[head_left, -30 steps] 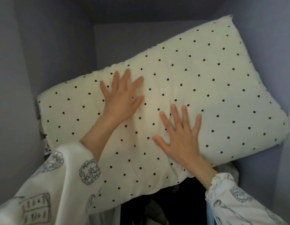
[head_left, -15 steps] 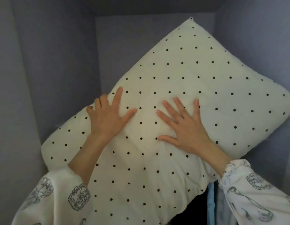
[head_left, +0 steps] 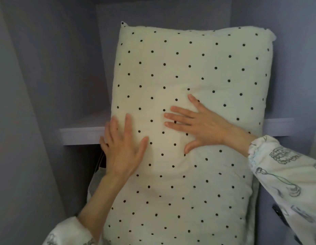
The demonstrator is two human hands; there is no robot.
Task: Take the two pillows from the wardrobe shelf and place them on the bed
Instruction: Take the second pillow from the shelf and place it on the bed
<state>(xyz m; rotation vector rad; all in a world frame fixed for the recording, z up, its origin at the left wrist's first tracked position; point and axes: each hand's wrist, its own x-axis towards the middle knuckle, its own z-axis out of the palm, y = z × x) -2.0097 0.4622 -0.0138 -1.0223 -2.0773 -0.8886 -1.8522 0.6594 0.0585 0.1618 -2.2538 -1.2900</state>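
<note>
A cream pillow (head_left: 189,59) with black dots stands on end inside the wardrobe. It leans over the front edge of the white shelf (head_left: 81,135), its top near the back wall and its bottom running out of view. My left hand (head_left: 123,149) lies flat on its lower left side, fingers spread, fingertips at the pillow's left edge. My right hand (head_left: 198,126) presses flat on its middle, fingers apart and pointing left. Neither hand curls around the fabric. I see no second pillow.
Grey wardrobe walls (head_left: 29,103) close in on the left, back and right. The shelf's right end (head_left: 279,126) shows past the pillow. Below the shelf is a dark space with pale fabric (head_left: 95,179) at my left wrist.
The pillow has turned from a slanted, nearly level lie to standing upright. Both hands stayed flat on it and moved lower on its face. The shelf edge has come into view.
</note>
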